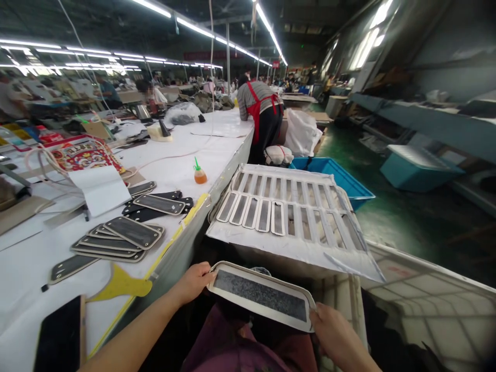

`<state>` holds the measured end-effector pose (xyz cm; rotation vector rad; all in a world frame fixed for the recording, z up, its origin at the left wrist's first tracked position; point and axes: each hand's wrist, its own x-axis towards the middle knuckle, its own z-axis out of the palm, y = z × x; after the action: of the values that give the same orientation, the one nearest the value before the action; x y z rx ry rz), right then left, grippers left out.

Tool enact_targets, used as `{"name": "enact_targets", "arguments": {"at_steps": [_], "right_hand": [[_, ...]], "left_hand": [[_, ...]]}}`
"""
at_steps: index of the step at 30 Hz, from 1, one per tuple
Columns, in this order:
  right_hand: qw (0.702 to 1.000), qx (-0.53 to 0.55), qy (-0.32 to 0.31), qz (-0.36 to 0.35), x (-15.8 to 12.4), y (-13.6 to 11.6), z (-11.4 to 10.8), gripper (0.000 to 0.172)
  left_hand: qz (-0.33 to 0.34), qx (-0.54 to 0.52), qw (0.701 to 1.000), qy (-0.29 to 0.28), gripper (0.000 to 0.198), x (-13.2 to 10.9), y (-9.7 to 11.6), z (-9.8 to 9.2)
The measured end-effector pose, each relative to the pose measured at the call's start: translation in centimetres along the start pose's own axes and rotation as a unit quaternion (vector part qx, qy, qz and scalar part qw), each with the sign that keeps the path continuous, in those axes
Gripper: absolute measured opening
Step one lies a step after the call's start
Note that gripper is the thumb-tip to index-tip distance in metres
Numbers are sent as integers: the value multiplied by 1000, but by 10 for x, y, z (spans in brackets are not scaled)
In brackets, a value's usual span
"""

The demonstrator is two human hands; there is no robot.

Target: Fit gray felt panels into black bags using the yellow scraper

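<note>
Both my hands hold one flat oblong piece (261,295) with a cream border and a dark grey speckled middle, over my lap. My left hand (194,281) grips its left end with curled fingers. My right hand (335,333) pinches its right end. Just beyond the piece lies a white slotted tray (294,243) with rows of slots, several of them filled with similar pieces (256,212). On the long white table (34,268) to my left lie stacks of the same dark pieces (120,237).
A small orange-liquid bottle (200,174) stands near the table edge. A yellow cut-out shape (120,284) and a dark phone (58,336) lie near me. A person in a red apron (260,113) bends over the table's far end. Blue bins (337,178) stand on the green floor.
</note>
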<state>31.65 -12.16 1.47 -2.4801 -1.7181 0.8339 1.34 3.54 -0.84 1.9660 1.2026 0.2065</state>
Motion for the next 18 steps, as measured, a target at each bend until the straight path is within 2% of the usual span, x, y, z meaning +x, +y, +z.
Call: {"name": "enact_targets", "arguments": {"at_steps": [4, 9, 13, 15, 17, 18], "right_hand": [[1000, -7, -11, 5, 3, -2, 1, 39], [996, -78, -27, 33, 6, -4, 3, 30], [999, -16, -52, 7, 8, 6, -5, 40], [999, 27, -20, 4, 5, 6, -12, 46], [997, 32, 61, -27, 1, -7, -15, 54], [992, 24, 104, -69, 0, -20, -14, 55]], "left_hand": [[-4, 7, 1000, -13, 32, -2, 0, -1], [-4, 52, 998, 38, 25, -5, 5, 2], [-22, 40, 998, 47, 25, -6, 2, 4], [-38, 28, 997, 56, 18, -5, -1, 3], [-48, 14, 997, 62, 12, -5, 0, 3], [-51, 10, 997, 62, 14, -5, 1, 3]]}}
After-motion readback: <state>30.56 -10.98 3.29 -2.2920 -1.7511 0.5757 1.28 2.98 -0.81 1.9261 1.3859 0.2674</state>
